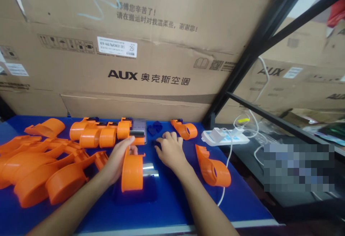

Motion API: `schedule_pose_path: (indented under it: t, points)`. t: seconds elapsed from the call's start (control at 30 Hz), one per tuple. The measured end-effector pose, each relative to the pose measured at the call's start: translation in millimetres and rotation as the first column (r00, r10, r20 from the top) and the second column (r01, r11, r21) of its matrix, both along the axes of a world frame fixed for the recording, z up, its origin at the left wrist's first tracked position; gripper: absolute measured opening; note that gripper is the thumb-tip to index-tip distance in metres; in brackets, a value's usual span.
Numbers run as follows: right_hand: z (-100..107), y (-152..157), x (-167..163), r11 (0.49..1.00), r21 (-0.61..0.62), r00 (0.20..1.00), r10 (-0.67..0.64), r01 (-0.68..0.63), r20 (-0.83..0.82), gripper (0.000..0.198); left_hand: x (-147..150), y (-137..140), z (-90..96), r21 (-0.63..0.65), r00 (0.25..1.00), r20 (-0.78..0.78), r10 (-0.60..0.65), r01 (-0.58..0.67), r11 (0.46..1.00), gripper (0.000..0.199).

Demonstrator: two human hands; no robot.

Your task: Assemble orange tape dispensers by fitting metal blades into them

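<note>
My left hand [120, 158] grips an orange tape dispenser [132, 173] near its upper end, with the round body hanging towards me. A black strip [136, 134] shows at the top of this dispenser, by my thumb. Two shiny silver bars [151, 170] stick out to the right, beside the round body; what they are fixed to is hidden. My right hand [170, 148] is low over the blue table, fingers bent and apart, nothing visible in them. Just beyond its fingertips lie small dark blue pieces [155, 127].
Loose orange dispensers [32, 171] are heaped at the left. Several with black tips [107, 135] stand in a row at the back, beside a phone [139, 125]. Two more dispensers [215, 171] and a white power strip [226, 137] with cables are at the right. Cardboard boxes [161, 56] rise behind.
</note>
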State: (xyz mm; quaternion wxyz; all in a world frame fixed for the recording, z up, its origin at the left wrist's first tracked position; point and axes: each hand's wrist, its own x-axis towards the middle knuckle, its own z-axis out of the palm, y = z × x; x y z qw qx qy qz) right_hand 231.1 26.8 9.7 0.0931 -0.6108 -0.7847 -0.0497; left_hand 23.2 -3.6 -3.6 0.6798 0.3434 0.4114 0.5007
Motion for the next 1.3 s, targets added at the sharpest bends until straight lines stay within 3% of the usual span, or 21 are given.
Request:
schedule_pose_path:
  t: [0.1,0.57,0.8,1.3]
  points:
    - [-3,1,-2,0.997,0.012,0.996,0.080,-0.080,-0.026,0.030,1,-1,0.8,0.009,1.000,0.007,0.016,-0.016,1.000,0.050]
    - [-7,1,-7,0.990,-0.078,0.993,0.121,-0.121,-0.012,0.025,3,-1,1.9,0.004,0.999,0.001,0.037,-0.037,0.999,0.048]
    - [-8,2,-13,0.974,-0.080,0.977,0.215,-0.214,0.004,0.025,3,-1,1.7,0.031,0.999,-0.018,0.041,-0.041,0.999,0.050]
    - [1,1,-3,0.979,-0.068,0.982,0.190,-0.190,-0.004,0.020,-2,-5,8.7,-0.050,0.992,0.115,-0.054,0.060,0.997,0.046]
